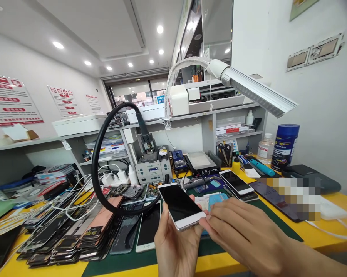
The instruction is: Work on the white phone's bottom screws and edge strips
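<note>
A white-framed phone with a dark screen (181, 206) lies tilted in my left hand (176, 246), the thumb along its left edge and fingertips showing at the right edge. Beside its lower right corner is my right hand (242, 231), fingers pressed together, fingertips at the corner; whether they hold anything small is hidden. Behind the right fingers a light blue item (218, 199) shows in part. Another white phone (149, 227) lies on the green mat (102, 265) to the left, and one more white phone (237, 182) rests at the back right.
Stacked phone parts (98, 231) and white cables fill the left. A black hose (96, 154) arches over them from the soldering station (153, 169). At the right are a blue spray can (285, 146), a bottle (265, 149) and a dark tablet (274, 200); a lamp (257, 90) hangs above.
</note>
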Tool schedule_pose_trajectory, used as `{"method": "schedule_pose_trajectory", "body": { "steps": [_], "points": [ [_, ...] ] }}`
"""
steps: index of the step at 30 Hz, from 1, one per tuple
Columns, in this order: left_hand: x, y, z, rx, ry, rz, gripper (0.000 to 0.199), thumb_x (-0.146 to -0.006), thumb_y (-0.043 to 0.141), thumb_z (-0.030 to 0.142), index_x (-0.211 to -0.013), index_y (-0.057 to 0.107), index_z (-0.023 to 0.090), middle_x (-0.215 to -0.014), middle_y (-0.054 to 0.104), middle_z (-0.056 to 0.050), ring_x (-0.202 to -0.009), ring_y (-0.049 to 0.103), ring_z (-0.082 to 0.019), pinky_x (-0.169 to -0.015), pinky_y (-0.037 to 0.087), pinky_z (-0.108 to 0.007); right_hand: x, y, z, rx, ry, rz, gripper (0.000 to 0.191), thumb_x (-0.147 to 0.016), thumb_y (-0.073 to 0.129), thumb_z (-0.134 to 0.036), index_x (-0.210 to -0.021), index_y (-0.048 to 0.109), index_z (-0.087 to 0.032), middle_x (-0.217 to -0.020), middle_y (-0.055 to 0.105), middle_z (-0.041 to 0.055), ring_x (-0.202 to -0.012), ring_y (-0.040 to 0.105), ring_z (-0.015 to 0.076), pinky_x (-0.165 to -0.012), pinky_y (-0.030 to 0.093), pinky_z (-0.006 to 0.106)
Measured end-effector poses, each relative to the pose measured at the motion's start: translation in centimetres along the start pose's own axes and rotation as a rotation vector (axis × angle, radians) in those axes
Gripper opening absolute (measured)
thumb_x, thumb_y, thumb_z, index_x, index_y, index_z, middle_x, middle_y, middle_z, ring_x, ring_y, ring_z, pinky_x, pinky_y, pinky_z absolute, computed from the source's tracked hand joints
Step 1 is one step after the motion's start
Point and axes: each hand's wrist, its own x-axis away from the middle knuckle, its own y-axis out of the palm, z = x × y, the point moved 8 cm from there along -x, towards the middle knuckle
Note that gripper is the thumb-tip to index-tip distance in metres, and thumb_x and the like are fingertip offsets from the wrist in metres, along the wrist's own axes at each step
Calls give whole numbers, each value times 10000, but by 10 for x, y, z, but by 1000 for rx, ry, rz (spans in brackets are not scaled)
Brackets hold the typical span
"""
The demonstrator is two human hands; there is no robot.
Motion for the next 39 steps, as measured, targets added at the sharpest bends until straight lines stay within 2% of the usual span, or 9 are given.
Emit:
{"method": "schedule_pose_trajectory", "body": {
  "steps": [8,15,18,25,30,36,39],
  "points": [
    [4,-1,2,-39,7,-60,391,-951,521,413,-1131,746,148,-1137,734,-152,-1040,664,-285,-1006,459,-448,-5,-14,-6,-22,22,101,242,-978,442,-86,-1011,680,-60,-838,716,104,-835,665,228,-774,501,382],
    [7,-4,3,-41,42,-36,352,-921,587,405,-1134,747,175,-1140,741,-142,-1014,684,-290,-982,482,-457,3,-7,-6,-8,51,130,131,-923,569,-53,-974,688,-79,-825,719,77,-817,675,207,-785,530,368],
    [8,-4,4,-34,60,-26,329,-905,612,407,-1112,756,196,-1134,743,-139,-1007,687,-298,-974,484,-482,2,-7,-7,-8,43,117,137,-916,573,-42,-987,687,-72,-829,722,78,-813,679,206,-780,535,364],
    [8,-1,2,14,39,1,365,-900,611,432,-1081,760,152,-1069,744,-154,-985,674,-282,-926,509,-421,-4,-4,-5,-3,71,73,127,-940,555,-91,-957,678,-121,-780,695,59,-792,672,195,-766,530,349],
    [7,0,4,-9,73,91,328,-916,591,415,-1092,744,185,-1069,724,-151,-940,673,-262,-879,523,-410,-1,8,1,-2,111,-35,112,-936,577,-106,-881,662,-155,-788,674,51,-804,662,192,-768,522,345],
    [10,1,5,53,128,237,332,-923,568,394,-1168,696,211,-1059,696,-156,-1004,647,-302,-852,529,-446,-13,1,1,-7,118,-9,126,-938,578,-87,-863,662,-145,-729,652,39,-743,642,176,-703,497,325],
    [11,0,8,34,146,242,346,-918,585,368,-1216,663,212,-1074,686,-166,-978,649,-304,-833,532,-447,-15,1,-1,-20,114,-12,130,-940,575,-88,-856,668,-124,-725,652,48,-754,641,188,-707,490,339]
  ]
}}
